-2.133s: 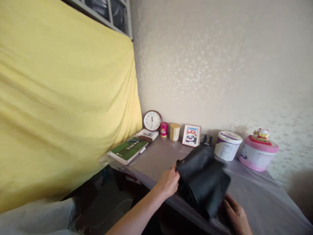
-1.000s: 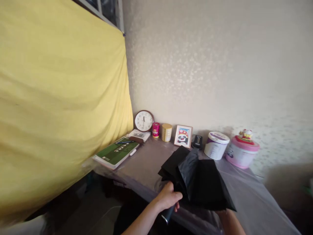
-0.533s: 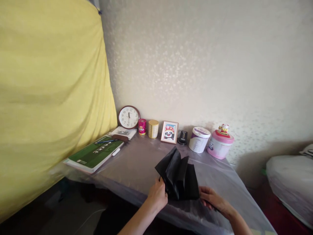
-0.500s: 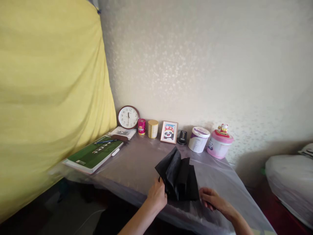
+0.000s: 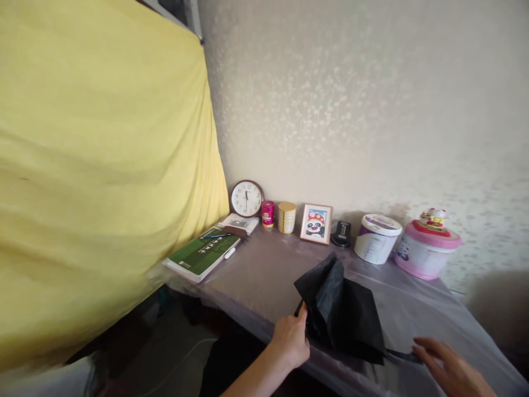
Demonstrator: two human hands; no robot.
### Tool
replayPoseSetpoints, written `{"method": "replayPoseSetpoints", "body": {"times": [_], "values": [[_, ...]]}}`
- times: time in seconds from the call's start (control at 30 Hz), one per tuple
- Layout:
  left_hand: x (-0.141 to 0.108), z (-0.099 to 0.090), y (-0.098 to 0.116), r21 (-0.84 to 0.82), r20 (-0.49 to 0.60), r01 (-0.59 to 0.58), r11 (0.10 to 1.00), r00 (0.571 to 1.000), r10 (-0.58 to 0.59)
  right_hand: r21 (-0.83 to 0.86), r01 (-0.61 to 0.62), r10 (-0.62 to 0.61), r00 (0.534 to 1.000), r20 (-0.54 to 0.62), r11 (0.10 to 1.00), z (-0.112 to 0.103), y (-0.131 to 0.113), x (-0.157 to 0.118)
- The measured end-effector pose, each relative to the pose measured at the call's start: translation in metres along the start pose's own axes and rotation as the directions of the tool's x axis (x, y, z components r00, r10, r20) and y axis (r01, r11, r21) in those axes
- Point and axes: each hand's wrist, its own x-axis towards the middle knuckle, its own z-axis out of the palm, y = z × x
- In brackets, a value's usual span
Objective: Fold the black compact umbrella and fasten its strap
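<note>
A black cloth bag (image 5: 347, 311) stands partly folded at the table's front edge, with one flap rising to a peak and a flat panel spread to the right. My left hand (image 5: 291, 336) is closed on its left edge, where a bit of dark strap shows by the fingers. From the lower right corner a black strap (image 5: 400, 355) stretches out to my right hand (image 5: 444, 361), whose fingers are closed on the strap's end. The bag's underside and inside are hidden.
Behind the bag stand a panda picture frame (image 5: 316, 224), a black stand (image 5: 341, 234), a white tub (image 5: 377, 240) and a pink tub (image 5: 425, 251). Further left are a yellow-lidded jar (image 5: 286, 218), a pink can (image 5: 268, 214), a clock (image 5: 247, 198) and a green book (image 5: 202, 255).
My right hand has moved right, drawing the strap out from the bag. The bag's right panel has spread wider. My left hand keeps its hold, and the view has turned left.
</note>
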Motion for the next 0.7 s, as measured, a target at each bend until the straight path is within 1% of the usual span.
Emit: {"method": "replayPoseSetpoints", "body": {"times": [0.03, 0.07, 0.1, 0.2, 0.27, 0.33, 0.37, 0.43, 0.53, 0.63, 0.7], "values": [[0.0, 0.002, 0.003, 0.017, -0.009, 0.005, 1.0, 1.0, -0.005, -0.019, 0.041, -0.041, 0.999, -0.022, 0.999, 0.0, -0.008, 0.005], [-0.001, 0.003, 0.006, 0.031, -0.016, 0.008, 0.999, 1.0, -0.007, -0.023, 0.07, -0.07, 0.998, -0.005, 0.997, 0.0, -0.02, 0.009], [-0.002, 0.004, 0.008, 0.044, -0.021, 0.007, 0.999, 1.0, -0.006, -0.022, 0.122, -0.123, 0.992, -0.016, 0.992, 0.001, -0.034, 0.012], [-0.005, 0.005, 0.01, 0.074, -0.04, -0.02, 0.997, 0.999, 0.023, 0.023, 0.311, -0.309, 0.949, -0.062, 0.95, 0.007, -0.083, 0.018], [-0.007, 0.004, 0.007, 0.059, -0.045, -0.044, 0.997, 0.998, 0.047, 0.045, 0.412, -0.412, 0.911, -0.019, 0.91, 0.015, -0.109, 0.02], [-0.009, 0.003, 0.003, 0.016, -0.047, -0.058, 0.998, 0.997, 0.059, 0.053, 0.477, -0.479, 0.877, 0.028, 0.877, 0.022, -0.123, 0.019], [-0.01, 0.003, 0.002, -0.004, -0.048, -0.062, 0.998, 0.997, 0.061, 0.049, 0.487, -0.49, 0.87, 0.054, 0.872, 0.025, -0.126, 0.019], [-0.011, 0.005, 0.0, -0.026, -0.056, -0.061, 0.998, 0.997, 0.059, 0.024, 0.472, -0.471, 0.875, 0.113, 0.881, 0.027, -0.121, 0.016], [-0.012, 0.01, -0.001, -0.037, -0.072, -0.044, 0.998, 0.997, 0.041, -0.051, 0.421, -0.402, 0.891, 0.213, 0.906, 0.024, -0.099, 0.012], [-0.012, 0.01, -0.001, -0.047, -0.073, -0.038, 0.998, 0.997, 0.034, -0.147, 0.332, -0.278, 0.913, 0.3, 0.932, 0.015, -0.073, 0.01], [-0.012, 0.008, -0.001, -0.047, -0.062, -0.053, 0.997, 0.997, 0.05, -0.23, 0.237, -0.158, 0.936, 0.313, 0.944, 0.009, -0.065, 0.011]]}}
